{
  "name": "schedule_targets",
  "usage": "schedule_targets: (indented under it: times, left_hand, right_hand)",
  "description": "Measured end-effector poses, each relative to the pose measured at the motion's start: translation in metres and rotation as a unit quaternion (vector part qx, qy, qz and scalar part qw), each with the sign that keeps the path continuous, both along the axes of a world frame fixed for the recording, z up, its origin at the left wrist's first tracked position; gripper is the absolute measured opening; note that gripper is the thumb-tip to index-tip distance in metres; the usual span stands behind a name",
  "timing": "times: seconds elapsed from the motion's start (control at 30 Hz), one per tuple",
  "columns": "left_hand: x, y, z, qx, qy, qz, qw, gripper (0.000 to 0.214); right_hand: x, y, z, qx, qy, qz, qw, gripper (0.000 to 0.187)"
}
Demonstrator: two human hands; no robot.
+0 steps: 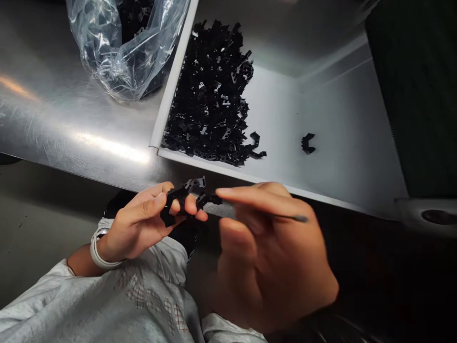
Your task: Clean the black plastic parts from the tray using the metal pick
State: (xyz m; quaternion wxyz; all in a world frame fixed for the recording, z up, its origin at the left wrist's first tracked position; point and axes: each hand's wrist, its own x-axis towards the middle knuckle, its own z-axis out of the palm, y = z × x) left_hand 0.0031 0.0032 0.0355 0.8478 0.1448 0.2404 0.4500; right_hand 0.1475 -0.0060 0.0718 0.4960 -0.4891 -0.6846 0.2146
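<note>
My left hand [150, 221] is closed on a small black plastic part [180, 197], pinched between thumb and fingers just below the tray's front edge. My right hand [271, 252] is blurred and close to the camera; its fingers are closed on a thin metal tool [228, 210] whose tip meets the black part. A white band sits on my left wrist. A heap of the same black parts [212, 102] lies in the left half of the white tray [342, 143].
One loose black part [307, 143] lies alone in the tray's right half. A clear plastic bag [124, 47] with more black parts rests on the steel table [64, 119] at upper left. Dark space lies to the right of the tray.
</note>
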Motion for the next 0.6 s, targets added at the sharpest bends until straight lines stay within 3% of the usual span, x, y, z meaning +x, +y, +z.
schedule_targets:
  times: [0.07, 0.2, 0.37, 0.5, 0.6]
  left_hand:
    - [0.000, 0.000, 0.001, 0.010, 0.025, -0.019, 0.999, 0.029]
    - [0.000, 0.002, -0.001, 0.042, 0.054, -0.015, 0.998, 0.030]
    - [-0.002, 0.003, -0.003, 0.048, 0.021, -0.022, 0.998, 0.024]
    - [-0.004, 0.003, -0.002, 0.025, -0.008, -0.027, 0.999, 0.022]
    - [-0.005, 0.002, -0.004, 0.015, -0.022, -0.021, 0.999, 0.021]
  right_hand:
    - [0.000, 0.003, -0.003, -0.009, -0.001, -0.007, 1.000, 0.008]
    - [0.006, 0.011, 0.000, -0.045, -0.034, 0.030, 0.998, 0.016]
    - [0.015, 0.012, 0.000, -0.073, 0.004, 0.054, 0.996, 0.015]
    - [0.012, 0.006, -0.002, -0.026, 0.129, -0.059, 0.990, 0.026]
    - [0.008, 0.004, -0.001, 0.014, 0.119, -0.141, 0.983, 0.034]
